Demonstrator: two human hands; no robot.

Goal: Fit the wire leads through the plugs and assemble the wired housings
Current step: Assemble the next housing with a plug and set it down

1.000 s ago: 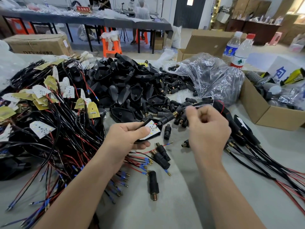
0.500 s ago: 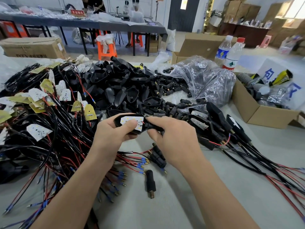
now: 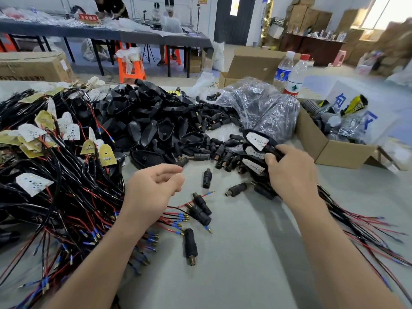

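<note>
A wire tangle (image 3: 55, 186) fills the left of the table (image 3: 256, 264), with black shells (image 3: 151, 121) heaped at upper centre. The cardboard box (image 3: 323, 152) at right holds grey hoses (image 3: 316, 109). The right hand (image 3: 289, 172) has its fingers grasping a wired housing (image 3: 258, 140) at centre-right. The left hand (image 3: 153, 188) has relaxed, empty fingers. Loose plugs (image 3: 190, 244) lie between the hands.

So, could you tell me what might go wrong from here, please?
The right grip pinches the black wired housing with the white board by its neck, so it may slip onto the stacked housings. The tangled red and black leads beside the left grip could snag when one is pulled.
</note>
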